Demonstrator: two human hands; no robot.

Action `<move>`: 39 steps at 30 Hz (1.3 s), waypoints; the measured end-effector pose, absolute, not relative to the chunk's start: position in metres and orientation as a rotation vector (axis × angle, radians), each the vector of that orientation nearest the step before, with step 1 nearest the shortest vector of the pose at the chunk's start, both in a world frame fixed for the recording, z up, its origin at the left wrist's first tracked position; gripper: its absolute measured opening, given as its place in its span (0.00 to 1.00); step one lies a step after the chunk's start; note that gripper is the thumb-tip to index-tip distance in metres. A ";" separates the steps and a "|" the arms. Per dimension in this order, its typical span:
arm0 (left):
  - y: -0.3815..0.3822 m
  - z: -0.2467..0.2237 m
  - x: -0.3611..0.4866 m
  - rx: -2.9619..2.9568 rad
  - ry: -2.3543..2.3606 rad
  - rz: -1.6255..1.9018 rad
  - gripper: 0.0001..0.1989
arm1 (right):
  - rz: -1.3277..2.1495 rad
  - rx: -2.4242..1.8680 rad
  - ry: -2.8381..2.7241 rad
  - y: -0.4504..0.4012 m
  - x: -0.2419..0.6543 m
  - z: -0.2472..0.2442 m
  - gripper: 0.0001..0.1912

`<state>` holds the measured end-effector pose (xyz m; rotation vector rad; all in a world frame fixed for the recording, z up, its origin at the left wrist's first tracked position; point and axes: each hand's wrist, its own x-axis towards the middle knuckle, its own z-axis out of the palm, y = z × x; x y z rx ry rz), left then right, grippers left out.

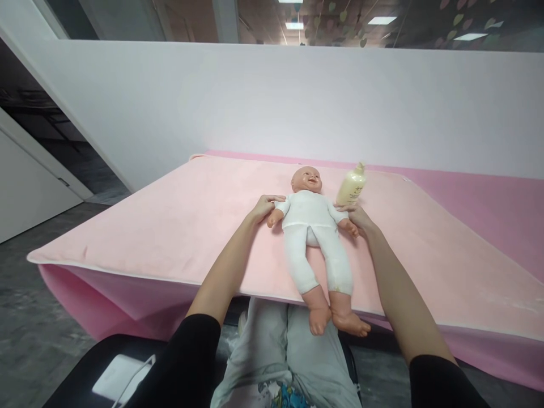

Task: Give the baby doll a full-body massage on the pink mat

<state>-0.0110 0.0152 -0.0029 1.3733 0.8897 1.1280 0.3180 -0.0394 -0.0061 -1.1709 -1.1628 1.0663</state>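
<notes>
A baby doll [312, 212] with a white cloth body lies on its back on a pink mat [170, 226], its feet hanging past the near edge. My left hand [267, 208] closes lightly on the doll's arm at the left side of the picture, fingers over the white sleeve. On the opposite side, my right hand [357, 216] holds the doll's other arm near the cuff. Just behind my right hand stands a pale yellow pump bottle [352, 186]; its base is partly hidden by that hand.
Pink cloth [480, 209] shows beneath the mat along the back and right. A white wall [297, 102] rises behind the table. At lower left, a white device [121, 375] with a cable lies on a black seat [80, 368]. My legs are under the near edge.
</notes>
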 end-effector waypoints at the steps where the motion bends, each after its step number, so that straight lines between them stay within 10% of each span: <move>1: 0.014 -0.003 -0.011 1.370 0.889 1.133 0.14 | 1.058 -1.172 -1.162 -0.040 0.318 -0.006 0.08; 22: 0.024 -0.013 0.010 1.726 1.303 1.200 0.16 | 0.539 -1.462 -1.289 -0.024 0.286 -0.012 0.23; 31: 0.012 0.001 -0.003 1.424 0.822 1.128 0.21 | 1.127 -1.122 -1.191 -0.041 0.311 -0.004 0.14; 39: 0.015 -0.009 -0.009 1.347 0.915 1.219 0.09 | 0.985 -1.111 -1.149 -0.040 0.312 -0.009 0.06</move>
